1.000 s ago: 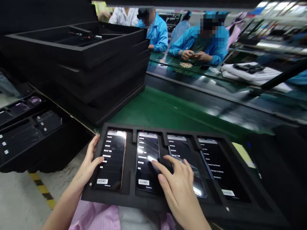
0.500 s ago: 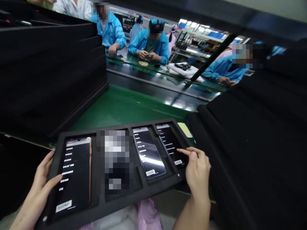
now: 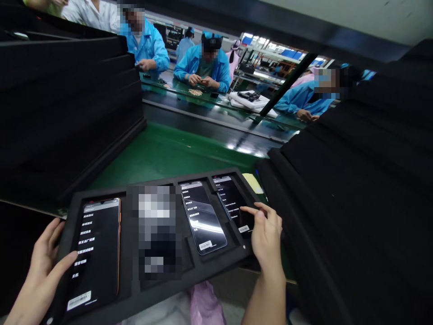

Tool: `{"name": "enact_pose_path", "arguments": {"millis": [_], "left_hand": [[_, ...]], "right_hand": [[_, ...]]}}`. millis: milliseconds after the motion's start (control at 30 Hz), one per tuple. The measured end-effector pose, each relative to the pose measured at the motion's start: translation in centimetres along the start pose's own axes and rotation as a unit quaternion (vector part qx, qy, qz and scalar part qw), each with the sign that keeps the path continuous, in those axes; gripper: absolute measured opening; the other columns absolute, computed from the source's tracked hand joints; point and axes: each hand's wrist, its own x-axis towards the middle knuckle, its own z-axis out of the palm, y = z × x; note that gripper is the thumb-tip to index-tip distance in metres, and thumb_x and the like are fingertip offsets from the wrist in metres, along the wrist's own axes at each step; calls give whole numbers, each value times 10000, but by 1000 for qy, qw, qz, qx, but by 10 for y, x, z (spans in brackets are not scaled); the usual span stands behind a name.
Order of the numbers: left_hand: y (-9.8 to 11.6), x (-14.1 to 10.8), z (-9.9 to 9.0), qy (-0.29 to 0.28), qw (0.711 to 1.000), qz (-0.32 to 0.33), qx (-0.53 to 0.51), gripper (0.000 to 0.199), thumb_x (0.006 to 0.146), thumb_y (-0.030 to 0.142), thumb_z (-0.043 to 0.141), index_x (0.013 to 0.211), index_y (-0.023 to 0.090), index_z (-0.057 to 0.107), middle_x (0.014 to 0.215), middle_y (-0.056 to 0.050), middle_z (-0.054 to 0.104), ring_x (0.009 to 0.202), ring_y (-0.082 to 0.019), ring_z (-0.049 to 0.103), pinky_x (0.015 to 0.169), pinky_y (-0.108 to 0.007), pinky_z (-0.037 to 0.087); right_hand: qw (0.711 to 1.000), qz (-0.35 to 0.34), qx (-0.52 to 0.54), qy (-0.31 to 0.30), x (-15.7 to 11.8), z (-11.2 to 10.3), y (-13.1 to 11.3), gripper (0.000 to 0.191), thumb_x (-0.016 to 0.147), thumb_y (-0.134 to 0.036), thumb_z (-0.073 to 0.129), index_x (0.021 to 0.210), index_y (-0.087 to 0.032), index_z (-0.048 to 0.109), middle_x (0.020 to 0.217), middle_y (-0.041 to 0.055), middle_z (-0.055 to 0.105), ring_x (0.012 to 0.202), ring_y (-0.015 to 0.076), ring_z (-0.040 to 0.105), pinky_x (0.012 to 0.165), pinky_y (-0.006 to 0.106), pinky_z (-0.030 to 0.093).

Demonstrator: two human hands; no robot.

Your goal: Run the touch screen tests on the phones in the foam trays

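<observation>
A black foam tray [image 3: 130, 289] with phones in its slots is tilted above the green bench. My left hand [image 3: 45, 266] grips its left end, the thumb over the edge of the orange-rimmed phone [image 3: 98, 253]. Another phone [image 3: 204, 216] lies right of the middle, its screen lit with a text list. At the right end, my right hand [image 3: 267, 232] has its index finger stretched onto the screen of the rightmost phone [image 3: 233, 198]. The slot left of the middle is pixelated, so its content is unclear.
Stacks of black trays rise at the left [image 3: 67, 113] and right [image 3: 365, 171]. A yellow paper [image 3: 253, 183] lies on the green bench [image 3: 169, 149] behind the tray. Across the line, people in blue work at another bench.
The whole view has shifted, so the tray, both hands and the background sit slightly further left. My right index finger is still at the rightmost phone's screen.
</observation>
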Motion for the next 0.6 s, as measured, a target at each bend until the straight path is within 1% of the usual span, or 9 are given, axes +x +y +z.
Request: {"name": "enact_pose_path", "arguments": {"millis": [67,100,167,200,300,400,500,600], "left_hand": [[10,4,-5,-4,1000,8,5,618,784,581,378,1359,415,224,1468,44,249,1229,-340,417,986,-551,396],[14,6,-8,-10,999,18,28,591,778,591,379,1332,401,297,1468,43,243,1244,-345,394,1000,-565,372],[23,12,-13,-32,993,45,103,535,780,604,369,1256,367,427,1447,30,283,1275,-344,347,1017,-564,343],[27,14,-15,-44,989,50,133,512,784,610,362,1222,365,466,1436,28,303,1273,-344,350,1010,-564,347],[40,16,-17,-70,983,40,165,454,808,609,332,1179,410,502,1428,69,315,1193,-337,453,961,-558,395],[46,15,-17,-81,984,51,153,407,829,576,334,1151,420,530,1427,95,312,1173,-323,476,960,-550,391],[45,15,-17,-80,984,70,143,413,823,571,341,1119,390,565,1414,75,340,1190,-317,462,972,-535,382],[41,16,-16,-76,982,75,153,413,834,552,337,1117,372,577,1423,67,329,1181,-311,470,972,-509,390]], "right_hand": [[999,-23,-14,-29,5,0,1,578,903,-493,167,921,-225,679,1106,95,524,1049,257,439,917,465,320],[998,-33,-22,-43,9,0,2,565,905,-485,168,941,-237,674,1117,89,517,1066,255,435,929,467,315],[996,-50,-39,-65,18,1,4,540,909,-471,171,971,-263,666,1140,76,502,1088,249,427,947,471,308],[995,-57,-46,-73,23,2,5,530,912,-466,173,980,-275,663,1145,72,498,1091,247,426,951,475,309],[990,-83,-63,-98,36,6,6,502,919,-448,184,1012,-298,654,1143,69,494,1096,249,425,951,497,316],[980,-119,-81,-134,45,9,2,469,926,-427,203,1082,-297,626,1161,77,483,1114,251,420,958,508,317],[970,-155,-105,-157,50,12,-6,449,931,-404,213,1111,-287,607,1186,91,472,1134,249,418,973,510,312],[960,-184,-138,-161,49,15,-19,439,933,-373,225,1048,-259,633,1184,107,476,1156,257,409,987,529,293]]}}
